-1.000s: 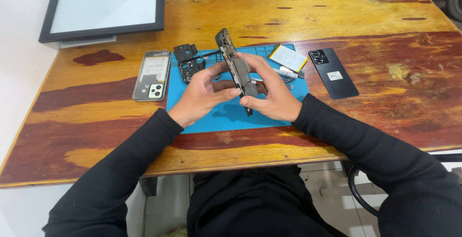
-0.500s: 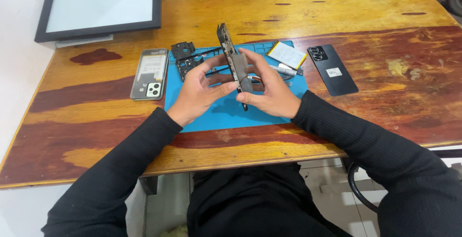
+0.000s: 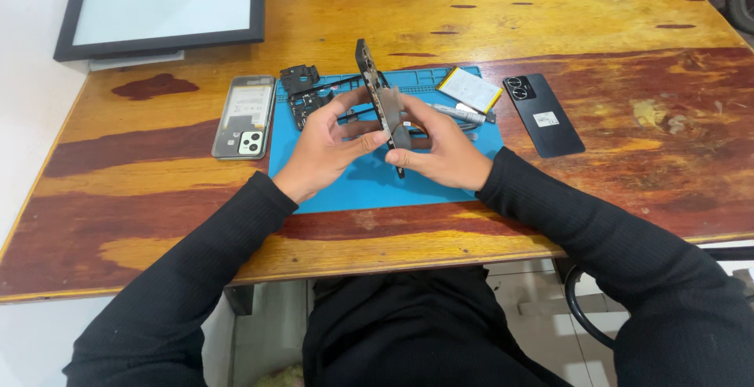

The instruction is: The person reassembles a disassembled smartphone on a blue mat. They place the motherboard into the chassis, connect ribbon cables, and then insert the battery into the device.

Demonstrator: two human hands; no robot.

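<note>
Both my hands hold an opened phone body edge-up above a blue work mat. My left hand grips its left side with thumb and fingers. On the right side, my right hand pinches a grey flat part against the phone. The lower end of the phone is hidden between my fingers.
On the wooden table lie a grey back cover left of the mat, black small parts on its top left, a battery and a pen-like tool at its right, and a black phone. A framed panel sits far left.
The phone body has tilted a little more upright in my hands. The view has shifted slightly; the table items stay where they were.
</note>
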